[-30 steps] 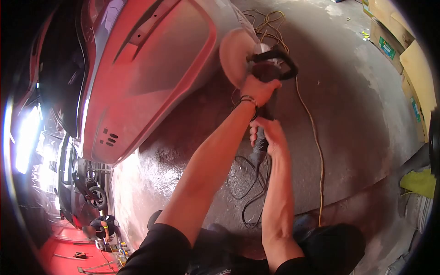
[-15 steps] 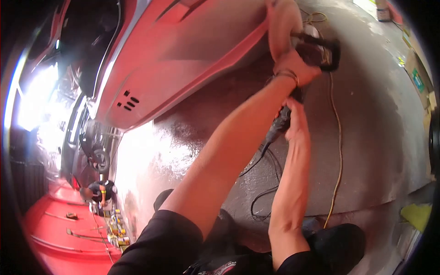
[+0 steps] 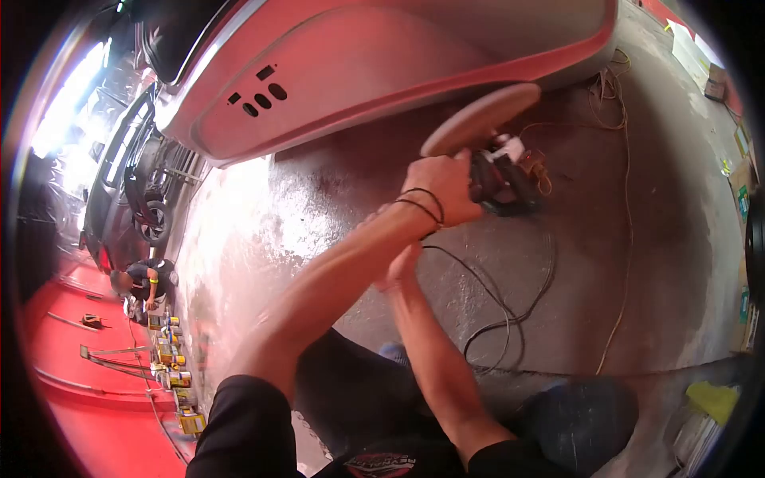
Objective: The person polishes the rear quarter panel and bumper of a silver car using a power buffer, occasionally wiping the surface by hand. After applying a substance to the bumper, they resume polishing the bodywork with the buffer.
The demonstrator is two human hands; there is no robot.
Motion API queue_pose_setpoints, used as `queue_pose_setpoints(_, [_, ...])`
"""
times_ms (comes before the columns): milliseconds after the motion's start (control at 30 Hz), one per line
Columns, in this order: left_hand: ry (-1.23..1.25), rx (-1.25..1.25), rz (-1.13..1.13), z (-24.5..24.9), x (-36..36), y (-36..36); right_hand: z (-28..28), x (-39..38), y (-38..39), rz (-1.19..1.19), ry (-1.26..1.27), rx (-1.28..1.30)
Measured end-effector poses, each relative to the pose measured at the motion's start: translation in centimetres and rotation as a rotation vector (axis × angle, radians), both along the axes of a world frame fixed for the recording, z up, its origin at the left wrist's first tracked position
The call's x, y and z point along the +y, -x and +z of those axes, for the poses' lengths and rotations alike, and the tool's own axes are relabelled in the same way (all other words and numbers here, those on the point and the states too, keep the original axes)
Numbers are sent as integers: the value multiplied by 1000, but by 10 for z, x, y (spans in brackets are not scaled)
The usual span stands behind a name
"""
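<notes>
The wet grey concrete floor (image 3: 637,263) fills most of the view and shines where light falls on it at the left. Above it, across the top, hangs the large red car body panel (image 3: 382,64), which has a raised rim and a small group of dark slots near its left end. At the far left stands a dark car (image 3: 127,183), seen from its side with one wheel showing.

The black and red electric polisher (image 3: 502,179) is in the air just under the panel's lower edge, right of centre. Its round tan buffing pad (image 3: 480,118) is tilted and lies close to the panel, clear of its lower edge. The left hand (image 3: 444,187) is closed tight around the front of the polisher just behind the pad, with thin dark bands on the wrist. The right hand (image 3: 401,269) sits lower, mostly hidden behind the left forearm, so its grip cannot be told.

A black cable (image 3: 510,311) loops over the floor below the tool, and a thin yellow cable (image 3: 625,239) runs down the right side. At the far left another person (image 3: 143,279) crouches beside a row of small cans (image 3: 171,358).
</notes>
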State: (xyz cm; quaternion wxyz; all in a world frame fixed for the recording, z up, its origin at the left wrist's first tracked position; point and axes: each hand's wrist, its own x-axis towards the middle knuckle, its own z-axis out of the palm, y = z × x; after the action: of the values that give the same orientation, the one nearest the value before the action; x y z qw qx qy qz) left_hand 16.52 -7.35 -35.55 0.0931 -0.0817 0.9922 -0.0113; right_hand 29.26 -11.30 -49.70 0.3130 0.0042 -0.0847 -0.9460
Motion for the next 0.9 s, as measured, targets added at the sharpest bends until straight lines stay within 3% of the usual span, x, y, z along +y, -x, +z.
queue_pose_setpoints(67, [51, -19, 70, 1, -34, -27, 25, -11, -32, 105, -86, -15])
queue_pose_setpoints(167, [122, -52, 173, 2, -85, -63, 32, -46, -77, 19, -168, 191])
queue_pose_setpoints(233, [147, -75, 245, -1, -113, -85, 27, -67, -99, 93, -50, 224])
queue_pose_setpoints(333, [157, -106, 347, -5, -145, -103, 26, -82, -107, 374, 180, 72])
queue_pose_setpoints(500, [69, -30, 310, -6, -126, -103, 31, -64, -97, 479, 19, -16])
queue_pose_setpoints(767, [-123, 53, -20, 15, -36, -25, 14, -44, -20, 38, -299, -112])
queue_pose_setpoints(833, [-139, 152, -74, 24, -29, -26, 18, -41, -17, 58, -322, -131])
queue_pose_setpoints(900, [-181, 250, -108, 37, -30, -35, 24, -42, -19, -34, -426, 4])
